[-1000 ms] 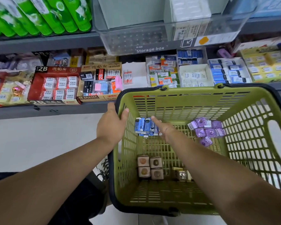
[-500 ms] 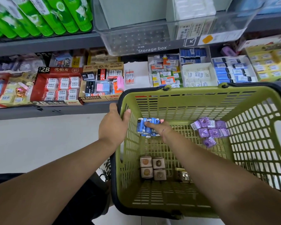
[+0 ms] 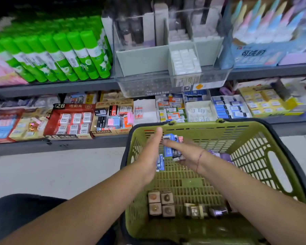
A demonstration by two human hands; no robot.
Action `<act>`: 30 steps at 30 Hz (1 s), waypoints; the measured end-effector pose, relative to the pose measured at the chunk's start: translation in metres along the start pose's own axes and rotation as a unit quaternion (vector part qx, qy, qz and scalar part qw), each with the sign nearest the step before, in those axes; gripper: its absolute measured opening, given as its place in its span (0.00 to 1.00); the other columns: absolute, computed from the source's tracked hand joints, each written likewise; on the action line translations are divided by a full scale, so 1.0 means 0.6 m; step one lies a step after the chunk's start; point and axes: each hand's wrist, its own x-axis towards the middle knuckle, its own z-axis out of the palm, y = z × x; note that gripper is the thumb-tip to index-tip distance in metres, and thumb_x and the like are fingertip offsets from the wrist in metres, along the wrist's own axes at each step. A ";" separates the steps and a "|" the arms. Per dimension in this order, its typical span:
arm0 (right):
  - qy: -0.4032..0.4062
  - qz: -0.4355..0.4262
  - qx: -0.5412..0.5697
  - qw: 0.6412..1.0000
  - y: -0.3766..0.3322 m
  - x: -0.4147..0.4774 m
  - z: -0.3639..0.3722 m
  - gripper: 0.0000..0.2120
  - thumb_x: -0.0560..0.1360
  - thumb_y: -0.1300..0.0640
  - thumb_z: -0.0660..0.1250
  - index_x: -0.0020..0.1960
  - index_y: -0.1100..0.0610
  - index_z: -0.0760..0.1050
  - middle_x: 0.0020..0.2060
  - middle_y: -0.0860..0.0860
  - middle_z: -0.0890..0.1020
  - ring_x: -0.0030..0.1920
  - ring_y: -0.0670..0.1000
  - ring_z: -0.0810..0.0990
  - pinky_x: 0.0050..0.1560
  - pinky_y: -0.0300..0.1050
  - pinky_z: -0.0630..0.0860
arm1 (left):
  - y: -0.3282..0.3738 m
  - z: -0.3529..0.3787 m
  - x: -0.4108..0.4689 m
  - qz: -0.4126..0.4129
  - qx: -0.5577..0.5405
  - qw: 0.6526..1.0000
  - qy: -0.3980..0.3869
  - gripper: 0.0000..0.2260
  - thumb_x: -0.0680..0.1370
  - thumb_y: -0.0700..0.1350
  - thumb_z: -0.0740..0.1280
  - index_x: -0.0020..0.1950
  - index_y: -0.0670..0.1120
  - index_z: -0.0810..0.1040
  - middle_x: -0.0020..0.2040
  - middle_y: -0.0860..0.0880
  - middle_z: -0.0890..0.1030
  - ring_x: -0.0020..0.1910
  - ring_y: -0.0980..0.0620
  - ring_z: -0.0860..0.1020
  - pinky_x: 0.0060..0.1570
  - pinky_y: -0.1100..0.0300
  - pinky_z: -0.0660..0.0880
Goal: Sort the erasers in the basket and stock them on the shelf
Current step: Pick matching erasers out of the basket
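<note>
Head view: your left hand (image 3: 153, 152) has left the rim of the green slotted plastic basket (image 3: 210, 123) and now stands flat, fingers straight, just beside the stack of blue-wrapped erasers (image 3: 171, 149). Your right hand (image 3: 184, 151), which was resting on that stack, now grips it, raised over the basket's far left corner. A few blue pieces remain below. Judge the pick-up complete; shelving is next. Legible text: "Storage box" on the clear plastic bin (image 3: 145, 87), "2B" on the red carton (image 3: 51, 126), "4B ERASER" on the tan carton (image 3: 111, 132).
</note>
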 end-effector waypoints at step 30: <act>0.252 -0.436 -0.296 0.812 -0.447 -0.126 -0.194 0.06 0.72 0.68 0.70 0.47 0.62 0.76 0.33 0.54 0.78 0.28 0.47 0.78 0.33 0.37 0.77 | 0.265 0.011 -0.078 -0.006 -0.362 0.908 -0.213 0.32 0.63 0.60 0.73 0.54 0.36 0.77 0.47 0.35 0.79 0.44 0.41 0.78 0.32 0.55 0.80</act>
